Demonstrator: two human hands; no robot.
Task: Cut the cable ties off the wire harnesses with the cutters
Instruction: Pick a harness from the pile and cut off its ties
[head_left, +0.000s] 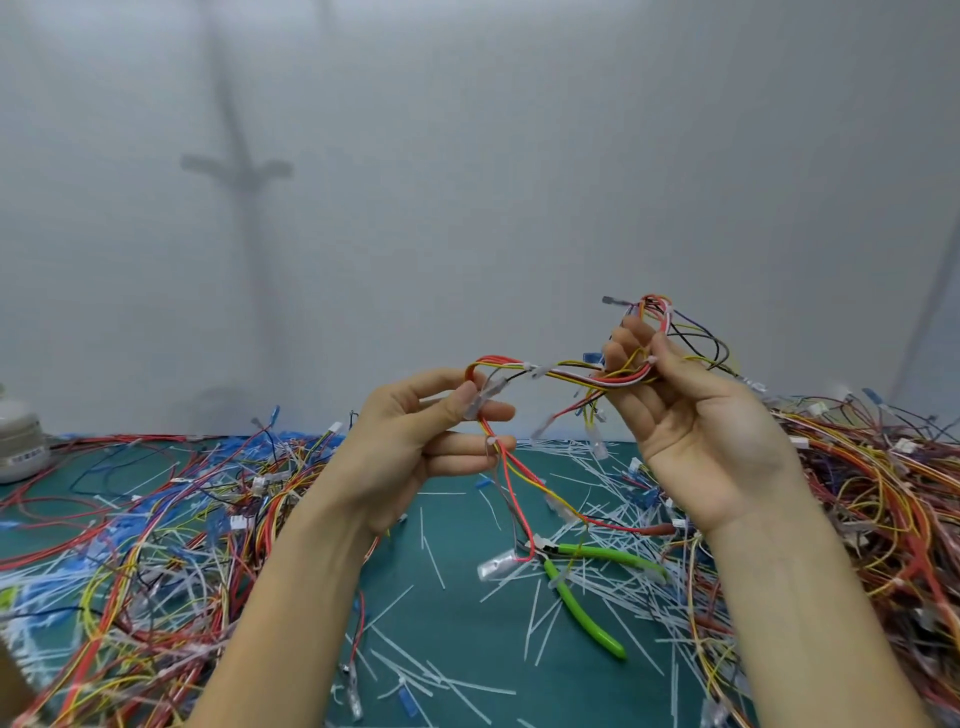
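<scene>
I hold one wire harness (558, 373) of red, yellow, white and black wires up in the air between both hands. My left hand (415, 441) pinches its looped left end between thumb and fingers. My right hand (696, 415) grips the right part, fingers curled round the bundle. White cable ties (535, 370) still wrap the harness between the hands, and another sits at my left fingers. The green-handled cutters (587, 597) lie on the green mat below, touched by neither hand. Loose harness ends with clear terminals hang down toward the cutters.
A tangled pile of harnesses (872, 509) fills the table's right side, another pile (130, 545) the left. Several cut white tie scraps (441, 670) litter the green mat (457, 613). A white round container (21, 447) stands at the far left. A grey wall rises behind.
</scene>
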